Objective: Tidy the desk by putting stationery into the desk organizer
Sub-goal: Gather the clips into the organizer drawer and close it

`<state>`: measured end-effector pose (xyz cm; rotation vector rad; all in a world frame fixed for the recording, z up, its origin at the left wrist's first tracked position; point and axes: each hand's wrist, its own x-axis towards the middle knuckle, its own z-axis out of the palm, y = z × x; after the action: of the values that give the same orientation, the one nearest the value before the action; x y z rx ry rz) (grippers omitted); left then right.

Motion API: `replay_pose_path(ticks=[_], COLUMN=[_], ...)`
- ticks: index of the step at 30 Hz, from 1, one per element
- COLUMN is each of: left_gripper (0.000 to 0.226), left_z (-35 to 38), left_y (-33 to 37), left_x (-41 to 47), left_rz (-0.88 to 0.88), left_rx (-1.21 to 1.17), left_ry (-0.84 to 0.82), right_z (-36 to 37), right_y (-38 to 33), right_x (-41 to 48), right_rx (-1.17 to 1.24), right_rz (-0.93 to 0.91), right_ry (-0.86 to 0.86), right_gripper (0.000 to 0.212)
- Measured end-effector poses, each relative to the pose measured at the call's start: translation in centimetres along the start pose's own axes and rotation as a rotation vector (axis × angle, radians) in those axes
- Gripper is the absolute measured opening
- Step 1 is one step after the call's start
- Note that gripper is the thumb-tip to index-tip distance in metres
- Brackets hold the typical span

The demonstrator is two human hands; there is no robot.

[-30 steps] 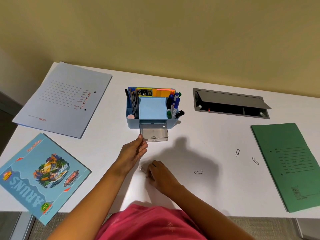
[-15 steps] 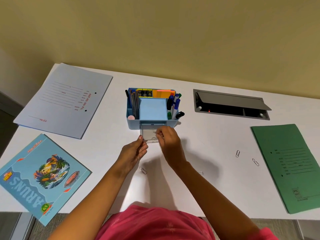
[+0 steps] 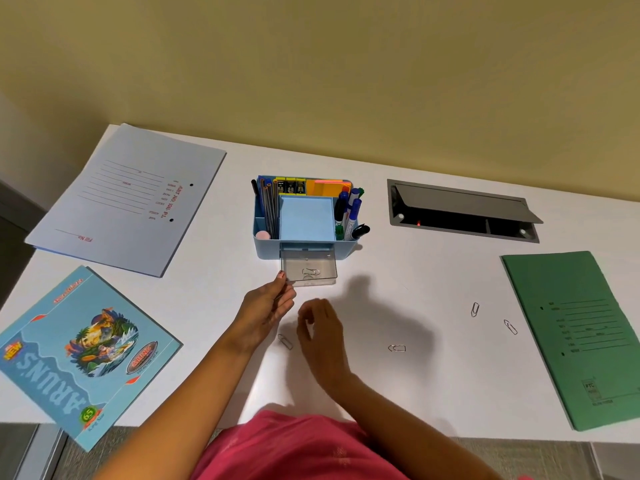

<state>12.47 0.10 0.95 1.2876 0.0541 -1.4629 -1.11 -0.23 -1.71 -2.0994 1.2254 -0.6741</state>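
Note:
A blue desk organizer (image 3: 266, 249) stands mid-desk, filled with pens, markers and sticky notes. Its clear drawer (image 3: 323, 268) is pulled out, and one paper clip (image 3: 310, 271) lies inside. My left hand (image 3: 266, 311) touches the drawer's front left corner with straight fingers. My right hand (image 3: 320, 332) hovers just below the drawer, fingers loosely curled and holding nothing. A paper clip (image 3: 285, 341) lies on the desk between my two hands. Another clip (image 3: 397, 348) lies to the right, and two more clips (image 3: 475, 309) (image 3: 510, 327) lie near the green folder.
A pale blue folder (image 3: 131, 199) lies at the back left and a blue notebook (image 3: 76, 351) at the front left. A green folder (image 3: 581, 334) lies on the right. An open grey cable hatch (image 3: 460, 211) is set into the desk behind it.
My right hand carried a paper clip from the desk to the drawer, dropped it in, and drew back toward me. My left hand stayed at the drawer corner.

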Motion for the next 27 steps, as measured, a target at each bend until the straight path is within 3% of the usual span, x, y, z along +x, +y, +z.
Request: replay_pose_path(ticks=[4, 10, 17, 20, 23, 27], left_gripper=[0.026, 0.025, 0.025, 0.024, 0.025, 0.024], left_z=[0.0, 0.1, 0.0, 0.0, -0.1, 0.0], left_y=[0.0, 0.0, 0.0, 0.0, -0.1, -0.2], left_x=[-0.2, -0.2, 0.0, 0.1, 0.3, 0.3], left_rz=[0.000, -0.005, -0.001, 0.000, -0.003, -0.001], left_rx=[0.007, 0.023, 0.023, 0.014, 0.030, 0.030], left_ry=[-0.011, -0.007, -0.008, -0.020, 0.011, 0.031], right_z=[1.6, 2.1, 1.5, 1.0, -0.3, -1.9], right_y=[0.7, 0.5, 1.4, 1.6, 1.1, 0.0], right_x=[-1.2, -1.2, 0.4, 0.1, 0.3, 2.7], right_rx=[-0.089, -0.228, -0.255, -0.171, -0.008, 0.039], right_rz=[0.058, 0.046, 0.187, 0.132, 0.026, -0.061], right_ry=[-0.219, -0.259, -0.418, -0.354, -0.166, 0.084], right_gripper=[0.013, 0.015, 0.014, 0.006, 0.005, 0.006])
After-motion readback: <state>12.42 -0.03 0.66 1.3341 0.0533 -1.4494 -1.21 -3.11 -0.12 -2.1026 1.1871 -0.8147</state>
